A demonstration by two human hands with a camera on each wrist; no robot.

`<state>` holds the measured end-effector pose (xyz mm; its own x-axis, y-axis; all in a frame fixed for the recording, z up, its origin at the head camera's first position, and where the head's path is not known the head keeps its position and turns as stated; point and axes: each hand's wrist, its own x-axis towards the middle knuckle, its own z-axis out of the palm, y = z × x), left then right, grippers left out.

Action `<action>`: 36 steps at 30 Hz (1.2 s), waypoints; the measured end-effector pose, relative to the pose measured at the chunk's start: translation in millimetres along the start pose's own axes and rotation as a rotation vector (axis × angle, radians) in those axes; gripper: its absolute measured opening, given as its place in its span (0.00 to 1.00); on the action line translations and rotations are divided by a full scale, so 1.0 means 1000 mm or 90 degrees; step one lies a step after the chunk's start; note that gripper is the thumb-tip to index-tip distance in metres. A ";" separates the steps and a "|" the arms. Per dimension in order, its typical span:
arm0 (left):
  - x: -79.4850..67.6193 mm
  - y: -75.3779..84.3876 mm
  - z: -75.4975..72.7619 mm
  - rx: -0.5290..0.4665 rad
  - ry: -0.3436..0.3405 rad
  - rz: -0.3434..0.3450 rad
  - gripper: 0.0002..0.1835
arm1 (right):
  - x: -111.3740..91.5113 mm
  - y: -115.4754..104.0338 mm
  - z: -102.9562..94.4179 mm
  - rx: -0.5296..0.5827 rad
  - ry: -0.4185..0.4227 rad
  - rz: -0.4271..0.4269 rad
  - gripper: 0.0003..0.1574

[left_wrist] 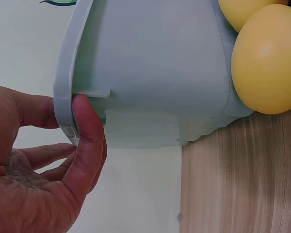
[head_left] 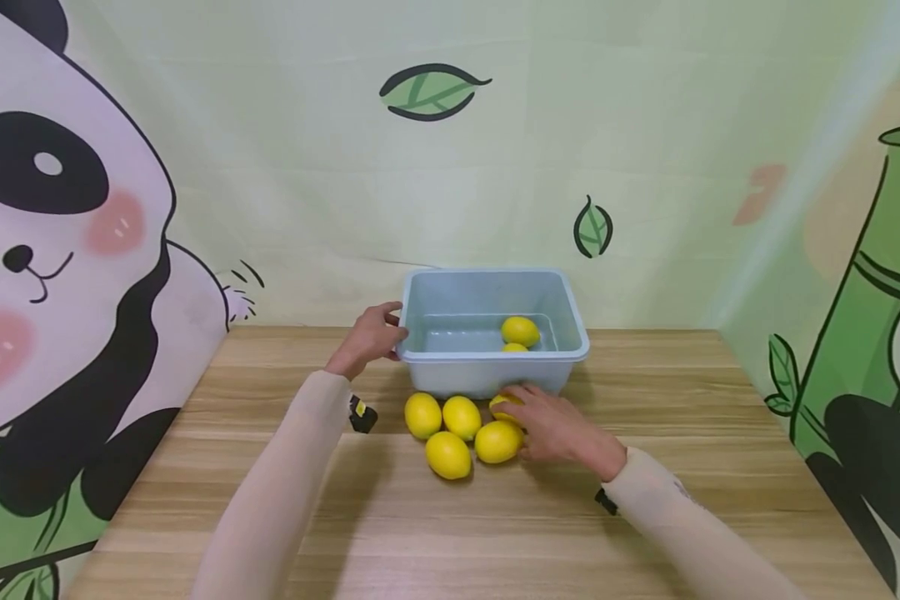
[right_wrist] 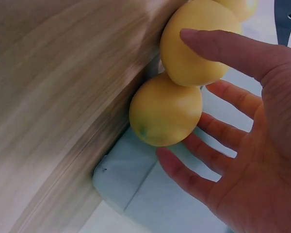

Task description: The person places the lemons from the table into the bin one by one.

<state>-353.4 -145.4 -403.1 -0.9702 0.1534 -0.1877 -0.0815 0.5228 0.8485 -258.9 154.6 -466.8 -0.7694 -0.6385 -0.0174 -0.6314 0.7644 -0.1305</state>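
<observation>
A light blue plastic basin [head_left: 487, 377] stands against the wall, with a yellow lemon [head_left: 521, 331] and part of a second one showing inside. My left hand [head_left: 370, 337] grips its left rim, thumb and fingers on either side of the edge [left_wrist: 64, 73]. Several lemons lie bunched on the table before the basin. My right hand [head_left: 558, 427] reaches over the right end of the bunch, fingers spread and loosely bent. Its fingertips are right at the lemon [right_wrist: 166, 109] closest to the basin, and the thumb overlaps a neighbouring lemon [right_wrist: 199, 48].
The wooden table [head_left: 420, 533] ends at a fabric backdrop [head_left: 307, 167] printed with pandas, leaves and bamboo. More lemons [head_left: 423, 416] sit left of my right hand, close to the basin's front wall. A small black device [head_left: 362, 415] shows at my left wrist.
</observation>
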 end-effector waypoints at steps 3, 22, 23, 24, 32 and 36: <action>0.000 0.000 0.000 -0.005 -0.001 -0.002 0.35 | 0.001 0.000 0.000 -0.014 0.001 0.004 0.40; -0.001 0.002 0.000 0.003 -0.006 -0.007 0.35 | 0.001 0.011 0.015 0.015 -0.038 0.024 0.37; -0.001 0.002 0.000 0.002 -0.005 -0.006 0.35 | 0.001 0.011 0.016 0.026 -0.044 0.027 0.37; -0.001 0.002 0.000 0.001 -0.005 -0.006 0.35 | 0.001 0.012 0.017 0.036 -0.046 0.028 0.36; 0.000 0.001 0.000 0.000 -0.007 -0.007 0.35 | 0.004 0.014 0.019 0.035 -0.051 0.019 0.29; 0.000 0.000 0.000 0.001 -0.003 -0.003 0.35 | 0.004 0.016 0.022 0.025 -0.051 0.015 0.29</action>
<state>-353.5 -145.2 -403.2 -0.9686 0.1556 -0.1940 -0.0853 0.5249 0.8469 -270.1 161.8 -490.3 -0.7727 -0.6269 -0.0995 -0.6080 0.7760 -0.1680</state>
